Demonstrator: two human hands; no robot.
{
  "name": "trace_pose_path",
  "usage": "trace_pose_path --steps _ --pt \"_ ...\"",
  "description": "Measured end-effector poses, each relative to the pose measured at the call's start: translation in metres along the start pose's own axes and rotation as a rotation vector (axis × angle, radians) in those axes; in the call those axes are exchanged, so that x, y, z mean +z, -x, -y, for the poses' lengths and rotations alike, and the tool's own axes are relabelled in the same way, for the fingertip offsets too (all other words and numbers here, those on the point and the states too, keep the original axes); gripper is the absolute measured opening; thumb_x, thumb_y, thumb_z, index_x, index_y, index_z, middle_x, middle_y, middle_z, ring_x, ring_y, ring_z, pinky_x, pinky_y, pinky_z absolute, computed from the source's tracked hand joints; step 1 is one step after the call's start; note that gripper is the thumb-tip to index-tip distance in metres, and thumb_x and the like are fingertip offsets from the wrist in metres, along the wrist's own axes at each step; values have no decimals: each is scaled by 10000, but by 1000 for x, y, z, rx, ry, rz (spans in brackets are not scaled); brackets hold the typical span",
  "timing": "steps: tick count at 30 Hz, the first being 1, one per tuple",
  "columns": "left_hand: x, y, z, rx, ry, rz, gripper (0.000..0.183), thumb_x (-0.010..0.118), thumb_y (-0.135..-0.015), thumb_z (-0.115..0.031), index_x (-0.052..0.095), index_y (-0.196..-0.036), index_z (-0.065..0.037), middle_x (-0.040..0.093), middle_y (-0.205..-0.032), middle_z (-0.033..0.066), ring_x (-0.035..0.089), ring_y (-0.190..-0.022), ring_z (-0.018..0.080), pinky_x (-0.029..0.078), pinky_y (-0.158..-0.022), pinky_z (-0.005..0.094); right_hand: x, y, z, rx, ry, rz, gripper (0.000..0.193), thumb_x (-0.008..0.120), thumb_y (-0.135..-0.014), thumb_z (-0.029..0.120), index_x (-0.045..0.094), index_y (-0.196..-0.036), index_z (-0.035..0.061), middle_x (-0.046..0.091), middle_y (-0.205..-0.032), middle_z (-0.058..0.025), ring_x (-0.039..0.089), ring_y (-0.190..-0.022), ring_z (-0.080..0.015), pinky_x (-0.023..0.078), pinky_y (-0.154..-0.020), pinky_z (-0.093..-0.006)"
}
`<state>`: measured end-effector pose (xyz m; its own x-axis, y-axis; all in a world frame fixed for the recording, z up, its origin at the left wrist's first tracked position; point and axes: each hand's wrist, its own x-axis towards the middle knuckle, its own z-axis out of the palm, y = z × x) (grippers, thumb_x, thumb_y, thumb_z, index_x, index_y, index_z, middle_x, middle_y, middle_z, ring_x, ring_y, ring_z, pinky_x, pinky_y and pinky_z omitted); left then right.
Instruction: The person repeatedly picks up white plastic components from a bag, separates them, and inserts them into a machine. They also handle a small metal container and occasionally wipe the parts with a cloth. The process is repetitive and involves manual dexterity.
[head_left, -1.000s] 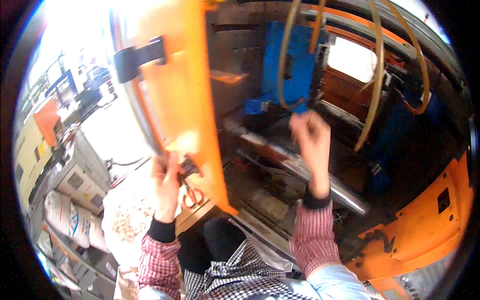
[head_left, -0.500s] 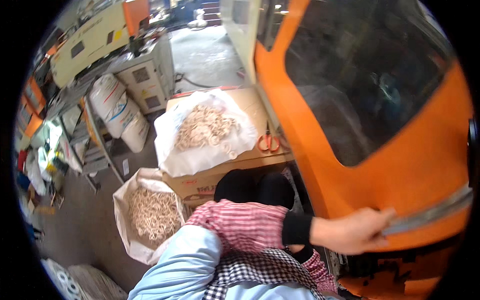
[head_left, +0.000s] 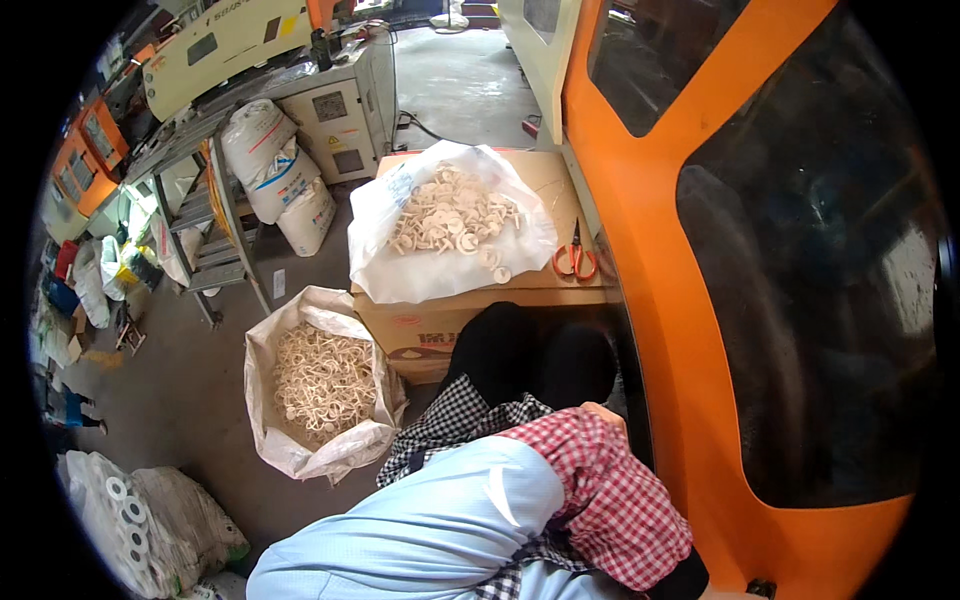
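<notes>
Here the right arm's checked sleeve (head_left: 610, 500) reaches down beside the orange machine door (head_left: 660, 300), its hand hidden below the frame, so its fingers cannot be told. The left hand is out of view. Orange-handled scissors (head_left: 574, 260) lie on the cardboard box (head_left: 560, 190), beside pale plastic parts (head_left: 450, 215).

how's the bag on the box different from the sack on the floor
The bag lies spread flat on the cardboard box; the sack stands open on the floor. The bag holds small pale disc-like parts; the sack holds tangled pale branching pieces. The bag's pile is shallow, the sack's deep. Both are white and hold cream plastic pieces.
</notes>
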<state>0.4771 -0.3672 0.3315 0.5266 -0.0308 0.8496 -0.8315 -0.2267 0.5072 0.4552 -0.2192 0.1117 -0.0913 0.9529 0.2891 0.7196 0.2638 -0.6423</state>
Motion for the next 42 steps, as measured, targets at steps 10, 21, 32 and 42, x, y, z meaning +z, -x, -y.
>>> trace_pose_path --steps 10,21,32,42 --pt "-30 4 -8 -82 198 17 364 496 -898 -272 452 -1008 73 574 -820 256 571 -739 377 454 -607 424 3 -58 6 76 -115 113 201 540 -794 20 611 -981 40 613 -771 -137 616 -669 -252 498 -647 -332" --pt "-251 164 -35 -314 -494 -628 200 561 -833 -120 461 -891 43 543 -722 179 531 -666 321 418 -584 371 111 -263 46 -157 113 119 405 612 -817 180 514 -1163 -6 535 -1108 -257 536 -988 -396 440 -848 -409" --pt "-184 362 -138 -1036 -496 -1585 204 507 -909 -183 569 -875 9 601 -681 47 571 -592 102 450 -533 248 135 -297 36 -137 57 3 187 523 -892 131 606 -903 -36 617 -839 -184 577 -765 -293 442 -699 -356" --pt "-254 327 -166 -736 -163 -1306 345 496 -931 -338 527 -1077 -27 529 -729 -14 492 -567 28 406 -479 171 98 -187 129 336 -1416 569 218 515 -929 196 536 -972 -17 586 -796 -77 578 -695 -142 477 -622 -245"
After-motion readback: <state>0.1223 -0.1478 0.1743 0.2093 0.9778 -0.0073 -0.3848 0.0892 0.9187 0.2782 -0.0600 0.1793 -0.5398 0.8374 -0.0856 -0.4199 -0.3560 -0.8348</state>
